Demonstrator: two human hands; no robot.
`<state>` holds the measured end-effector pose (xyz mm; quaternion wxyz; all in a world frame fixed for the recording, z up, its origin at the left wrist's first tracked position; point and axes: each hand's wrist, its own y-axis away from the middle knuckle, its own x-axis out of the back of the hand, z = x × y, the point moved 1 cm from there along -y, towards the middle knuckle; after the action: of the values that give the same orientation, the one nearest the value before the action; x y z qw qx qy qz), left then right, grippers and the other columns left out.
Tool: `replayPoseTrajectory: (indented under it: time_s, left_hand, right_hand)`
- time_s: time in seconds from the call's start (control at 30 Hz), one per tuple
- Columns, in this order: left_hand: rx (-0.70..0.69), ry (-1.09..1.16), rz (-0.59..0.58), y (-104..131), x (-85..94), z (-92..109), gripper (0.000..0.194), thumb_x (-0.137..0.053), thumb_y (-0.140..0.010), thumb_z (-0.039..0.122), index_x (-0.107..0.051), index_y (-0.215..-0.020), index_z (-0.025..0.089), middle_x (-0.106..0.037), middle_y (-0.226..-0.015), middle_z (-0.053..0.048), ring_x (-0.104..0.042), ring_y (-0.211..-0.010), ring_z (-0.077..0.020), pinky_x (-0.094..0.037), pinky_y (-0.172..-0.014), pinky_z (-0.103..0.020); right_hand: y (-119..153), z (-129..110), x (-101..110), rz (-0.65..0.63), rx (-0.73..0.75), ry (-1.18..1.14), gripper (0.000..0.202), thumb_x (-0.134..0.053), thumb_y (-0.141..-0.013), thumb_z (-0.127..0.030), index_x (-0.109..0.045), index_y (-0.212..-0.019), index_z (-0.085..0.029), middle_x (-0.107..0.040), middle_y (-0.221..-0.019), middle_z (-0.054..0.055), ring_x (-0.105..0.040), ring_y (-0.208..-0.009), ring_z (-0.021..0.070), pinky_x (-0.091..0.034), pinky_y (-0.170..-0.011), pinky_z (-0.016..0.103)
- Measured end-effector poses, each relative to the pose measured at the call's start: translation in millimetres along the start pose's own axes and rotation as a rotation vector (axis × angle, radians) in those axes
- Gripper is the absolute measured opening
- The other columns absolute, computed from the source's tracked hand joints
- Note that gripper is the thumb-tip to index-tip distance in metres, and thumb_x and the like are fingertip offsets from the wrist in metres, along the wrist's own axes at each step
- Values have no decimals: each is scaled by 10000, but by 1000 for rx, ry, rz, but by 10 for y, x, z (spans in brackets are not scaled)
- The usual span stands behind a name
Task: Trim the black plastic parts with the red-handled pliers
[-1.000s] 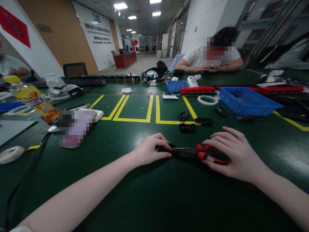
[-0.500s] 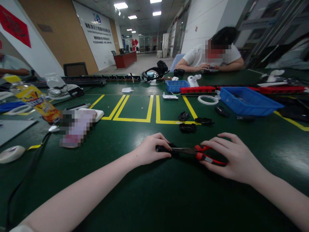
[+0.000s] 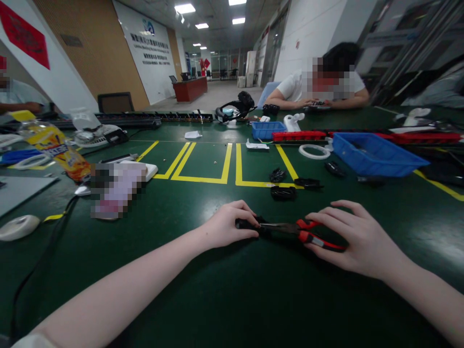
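My left hand (image 3: 232, 223) is closed around a small black part (image 3: 246, 224), pinched between thumb and fingers just above the green table (image 3: 203, 309). Red-and-black needle-nose pliers (image 3: 306, 232) are gripped by their handles in my right hand (image 3: 357, 237). Their long jaws point left and meet the black part by my left fingertips; whether they bite on it I cannot tell. Beyond my hands lie several similar black pieces, among them one black part (image 3: 283, 193) near the yellow tape line.
A blue bin (image 3: 377, 157) stands to the right, behind a white ring (image 3: 314, 152). At left are a phone (image 3: 121, 188), an orange drink bottle (image 3: 61, 150) and a tape roll (image 3: 18, 227). Across the table another person (image 3: 326, 87) leans over their hands.
The whole view has shifted slightly. Both hands keep their hold, and the pliers still point at the black part with little visible movement.
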<state>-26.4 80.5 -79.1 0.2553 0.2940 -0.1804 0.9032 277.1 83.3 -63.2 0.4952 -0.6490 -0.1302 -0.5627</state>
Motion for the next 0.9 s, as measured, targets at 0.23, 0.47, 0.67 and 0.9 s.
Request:
replayPoseTrajectory:
  time_s: [0.23,0.47,0.67,0.9]
  left_hand:
    - [-5,6,-1,-1,-9,-28,147,-770,-830,232,-748,-967,182,-626,-1118,-66,-624,-1026,-206,-506,-936,-379]
    - [1,12,-4,4,5,2,148,-764,-834,229,-746,-973,179,-627,-1121,-70,-621,-1032,-212,-509,-927,-389]
    - [21,1,-21,4,16,17,169,-763,-839,257,-745,-993,191,-618,-1132,-66,-612,-1046,-217,-506,-924,-394]
    - [-12,16,-13,-6,1,-16,177,-770,-836,255,-746,-993,176,-621,-1116,-67,-615,-1029,-208,-503,-920,-379]
  right_hand:
    - [-10,-44,-29,-3,1,1,400,-676,-799,-437,-603,-1130,-225,-726,-932,56,-680,-819,246,-476,-856,478]
    - [1,-22,-15,-19,16,21,401,-666,-811,-440,-585,-1140,-227,-723,-938,58,-681,-822,246,-471,-870,489]
    - [-1,9,8,-29,36,42,401,-655,-819,-439,-583,-1141,-211,-722,-939,65,-681,-822,245,-465,-885,497]
    - [7,2,-7,-25,33,39,395,-627,-841,-446,-579,-1147,-202,-716,-945,79,-672,-840,256,-461,-885,500]
